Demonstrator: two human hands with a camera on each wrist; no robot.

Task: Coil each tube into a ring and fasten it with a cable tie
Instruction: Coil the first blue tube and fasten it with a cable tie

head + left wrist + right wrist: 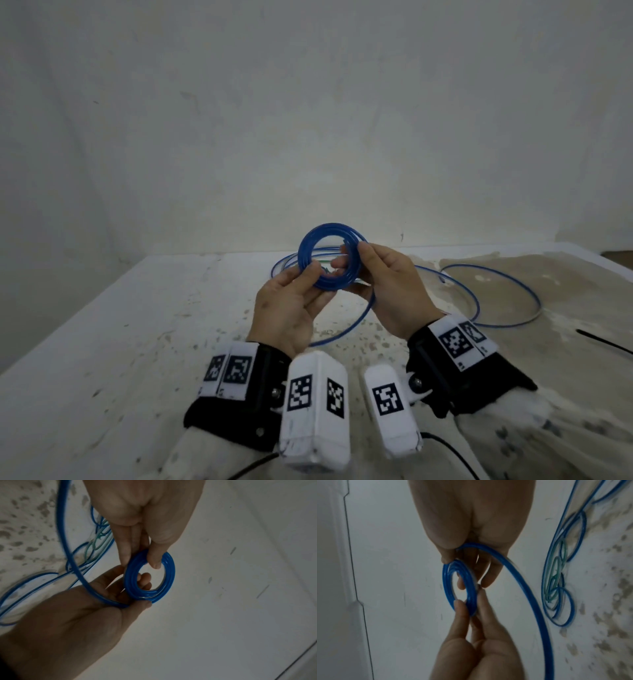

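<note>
Blue tubing (328, 260), wound into a multi-turn ring, was held above the table (102, 342) in the head view, its open face turned toward the camera. The left hand (291, 305) pinched the ring at its 8 o'clock arc, thumb in front and fingers behind. The right hand (387, 291) pinched the 3 o'clock arc. A loose tail of the tube ran from the ring's 4 o'clock edge down to 6 o'clock and on over the tabletop. More loose loops (496, 294) lay flat at 3 o'clock. A black cable tie (603, 341) lay apart at the far 3 o'clock edge.

Left wrist view: the ring (150, 577) appeared as an oval, long axis running 12 to 6 o'clock. The left hand (72, 622) pinched its 7 o'clock arc; the right hand (145, 513) pinched the 12 o'clock arc. Green tubing (96, 543) lay among blue loops at 10 o'clock.

Right wrist view: the ring (459, 588) stood edge-tilted, long axis 11 to 5 o'clock. The right hand (471, 520) pinched its 12 o'clock arc and the left hand (479, 649) its 6 o'clock arc. The tail swept toward 5 o'clock.
</note>
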